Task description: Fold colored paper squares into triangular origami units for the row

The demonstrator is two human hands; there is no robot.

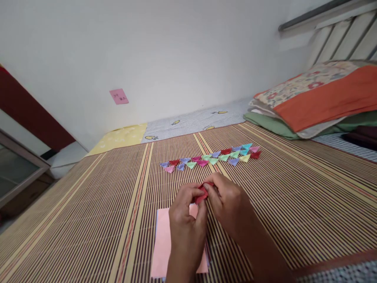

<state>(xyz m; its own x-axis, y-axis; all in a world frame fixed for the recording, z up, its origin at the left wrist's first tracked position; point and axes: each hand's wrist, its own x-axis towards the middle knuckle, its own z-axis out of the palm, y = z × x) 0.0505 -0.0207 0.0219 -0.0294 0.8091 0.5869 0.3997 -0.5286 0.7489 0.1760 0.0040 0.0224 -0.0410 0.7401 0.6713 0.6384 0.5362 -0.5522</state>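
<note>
Between my two hands is a small folded piece of red paper point(201, 193), held above the striped mat. My left hand point(186, 210) pinches its left and lower side with thumb and fingers. From the right, my right hand point(226, 196) grips the upper right edge, thumb pressed on it. Fingers cover part of the folds. Under my left hand and wrist lies a stack of paper sheets with a pink one point(161, 243) on top. Beyond my hands, several small folded paper triangles point(213, 161) in many colours lie in two uneven rows.
The striped mat point(88, 208) covers the bed. Pillows point(324, 102) and folded cloth are piled at the back right, by a slatted headboard point(350, 37). A white wall point(182, 59) with a pink note point(119, 96) stands behind. A framed panel point(20, 169) is at the left.
</note>
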